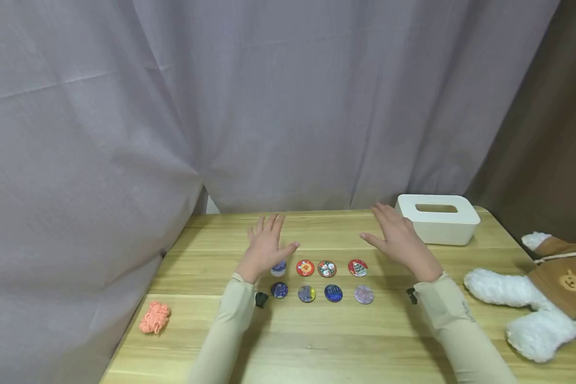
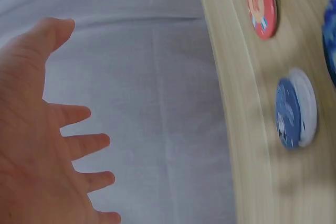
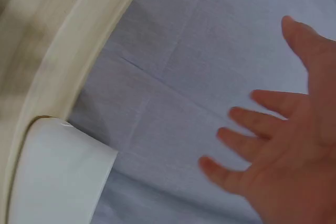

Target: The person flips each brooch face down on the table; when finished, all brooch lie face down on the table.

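Several round picture badges lie in two rows on the wooden table (image 1: 312, 341). The back row has a blue-and-white badge (image 1: 278, 268), an orange-red one (image 1: 305, 268), one with white figures (image 1: 327, 269) and a red one with a green tree (image 1: 357, 268). In front are a dark blue badge (image 1: 279, 290), a grey-yellow one (image 1: 306, 293), a striped blue one (image 1: 333, 293) and a pale purple one (image 1: 364, 294). My left hand (image 1: 263, 249), fingers spread, is raised beside the blue-and-white badge. Also spread and holding nothing, my right hand (image 1: 403, 242) hovers near the tissue box.
A white tissue box (image 1: 444, 229) stands at the back right corner. Coral yarn (image 1: 155, 318) lies near the left edge. On the right is a white plush toy (image 1: 547, 298) in brown clothes. A grey curtain (image 1: 288, 106) hangs behind the table.
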Action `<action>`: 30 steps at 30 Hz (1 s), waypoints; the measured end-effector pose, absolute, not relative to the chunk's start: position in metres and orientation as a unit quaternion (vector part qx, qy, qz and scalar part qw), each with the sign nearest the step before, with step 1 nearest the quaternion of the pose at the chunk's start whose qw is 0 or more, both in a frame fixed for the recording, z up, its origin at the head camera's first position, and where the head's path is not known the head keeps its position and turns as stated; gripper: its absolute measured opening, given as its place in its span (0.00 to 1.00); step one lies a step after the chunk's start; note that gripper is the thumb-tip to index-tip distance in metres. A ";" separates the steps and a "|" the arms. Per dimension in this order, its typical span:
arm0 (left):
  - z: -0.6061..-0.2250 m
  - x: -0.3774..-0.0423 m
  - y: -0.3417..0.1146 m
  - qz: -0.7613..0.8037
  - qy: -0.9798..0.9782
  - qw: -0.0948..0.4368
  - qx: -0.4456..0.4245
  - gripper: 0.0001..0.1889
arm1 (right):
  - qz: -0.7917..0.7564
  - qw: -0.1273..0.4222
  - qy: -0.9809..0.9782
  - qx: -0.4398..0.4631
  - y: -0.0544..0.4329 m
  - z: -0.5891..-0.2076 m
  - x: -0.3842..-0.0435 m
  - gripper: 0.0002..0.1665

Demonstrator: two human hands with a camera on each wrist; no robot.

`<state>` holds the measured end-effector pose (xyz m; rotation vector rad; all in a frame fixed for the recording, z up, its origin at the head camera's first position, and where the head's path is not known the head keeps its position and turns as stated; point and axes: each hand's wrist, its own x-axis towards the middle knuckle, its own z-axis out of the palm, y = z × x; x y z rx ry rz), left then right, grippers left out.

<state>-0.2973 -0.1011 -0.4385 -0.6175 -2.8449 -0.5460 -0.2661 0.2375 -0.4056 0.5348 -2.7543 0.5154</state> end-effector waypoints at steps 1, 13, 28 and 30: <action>-0.438 -0.298 -0.099 -0.186 -0.955 0.093 -0.212 0.47 | 0.191 0.156 -0.950 0.193 0.239 -0.406 -0.266 0.46; -0.438 -0.305 -0.066 -0.216 -0.933 0.108 -0.268 0.47 | 0.259 0.214 -0.915 0.223 0.251 -0.420 -0.271 0.40; -0.464 -0.302 -0.028 -0.223 -0.922 0.056 -0.310 0.42 | 0.289 0.124 -0.926 0.207 0.261 -0.461 -0.270 0.33; -0.465 -0.302 -0.023 -0.218 -0.922 0.051 -0.318 0.39 | 0.291 0.117 -0.926 0.212 0.261 -0.466 -0.272 0.31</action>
